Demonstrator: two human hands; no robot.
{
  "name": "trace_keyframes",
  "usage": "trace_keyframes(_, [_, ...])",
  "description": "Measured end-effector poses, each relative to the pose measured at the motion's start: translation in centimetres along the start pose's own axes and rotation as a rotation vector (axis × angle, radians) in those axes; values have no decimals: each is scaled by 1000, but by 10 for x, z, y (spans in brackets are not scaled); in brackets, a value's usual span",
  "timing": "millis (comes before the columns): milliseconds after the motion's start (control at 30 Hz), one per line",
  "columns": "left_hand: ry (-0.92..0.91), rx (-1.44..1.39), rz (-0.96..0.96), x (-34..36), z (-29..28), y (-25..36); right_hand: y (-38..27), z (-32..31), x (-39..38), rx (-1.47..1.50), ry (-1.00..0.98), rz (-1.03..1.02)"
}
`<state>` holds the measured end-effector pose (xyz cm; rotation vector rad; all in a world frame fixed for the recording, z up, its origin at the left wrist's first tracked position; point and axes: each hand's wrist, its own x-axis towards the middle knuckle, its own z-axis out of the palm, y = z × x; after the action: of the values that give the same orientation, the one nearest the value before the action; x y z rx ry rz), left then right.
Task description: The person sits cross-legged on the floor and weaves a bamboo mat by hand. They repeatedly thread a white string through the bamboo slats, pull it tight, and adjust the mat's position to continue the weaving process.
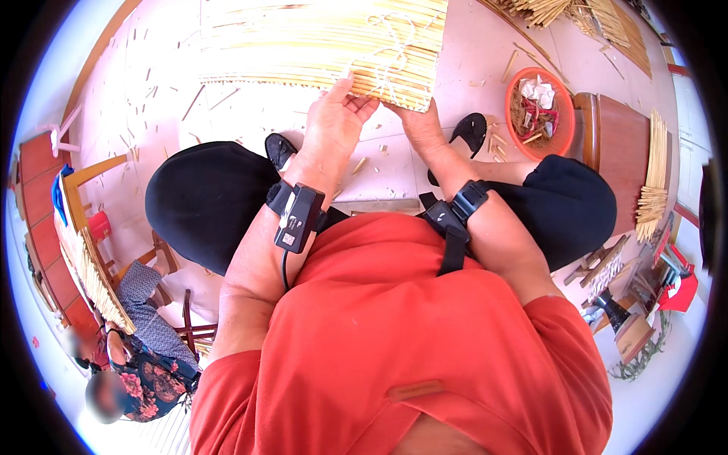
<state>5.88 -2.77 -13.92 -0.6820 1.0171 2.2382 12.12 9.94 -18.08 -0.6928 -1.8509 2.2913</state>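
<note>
A mat of pale yellow sticks (303,38) reaches from the top of the view toward me, with loose white cord lying in loops near its right end. My left hand (337,117) is at the near edge, thumb on the sticks and fingers curled against the edge. At the near right corner, my right hand (417,121) grips the mat, some fingertips hidden beneath it. Both forearms carry strapped black devices.
An orange basket of scraps (561,125) sits right, beside a wooden board (614,159) and a stick bundle (652,174). Stick offcuts litter the pink-white floor. At lower left a person in a floral top (159,379) is near a chair and another stick mat (95,280).
</note>
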Motion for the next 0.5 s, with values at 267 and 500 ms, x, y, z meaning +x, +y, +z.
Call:
trace_keyframes(267, [65,204,-67,-3,8,4,5,2,4,25,-59,-119])
trace_keyframes(500, [77,188,-30,0,8,8,-1,1,6,40,-90,-176])
